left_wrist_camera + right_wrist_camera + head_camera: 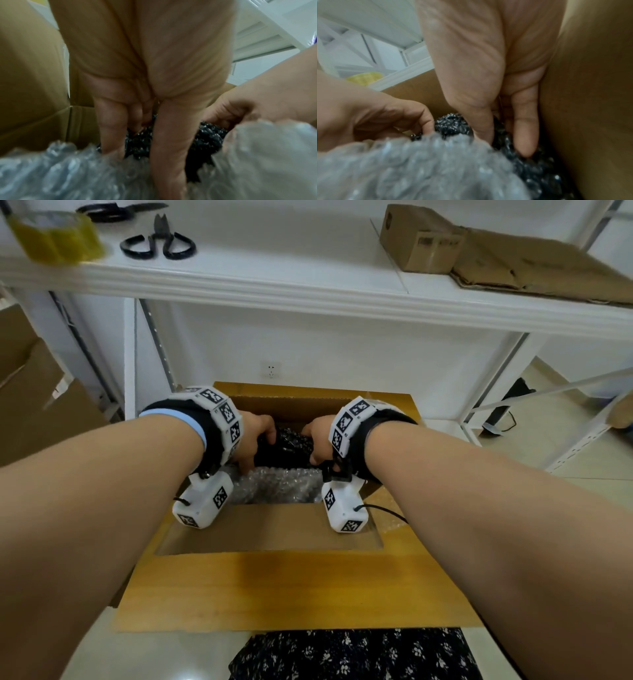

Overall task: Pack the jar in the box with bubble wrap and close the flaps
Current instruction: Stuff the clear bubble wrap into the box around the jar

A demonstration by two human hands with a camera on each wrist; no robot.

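Observation:
An open cardboard box [274,529] stands on the floor under a white shelf, flaps spread outward. Inside it lies the jar [286,446], a dark bundle wrapped in bubble wrap. My left hand [258,451] grips its left end and my right hand [313,446] grips its right end, fingers curled round it. A wad of clear bubble wrap [277,486] fills the near side of the box. In the left wrist view, my left hand [137,128] reaches down onto the jar [140,142] behind the bubble wrap [68,175]. In the right wrist view, my right hand [505,135] lies on the jar [452,124] beside the box wall [590,108].
The shelf above carries a tape roll [54,234], scissors [159,241], a small cardboard box [418,244] and flattened cardboard [534,268]. More cardboard boxes [34,392] stand at the left. A dark floral cloth [349,655] lies nearest me.

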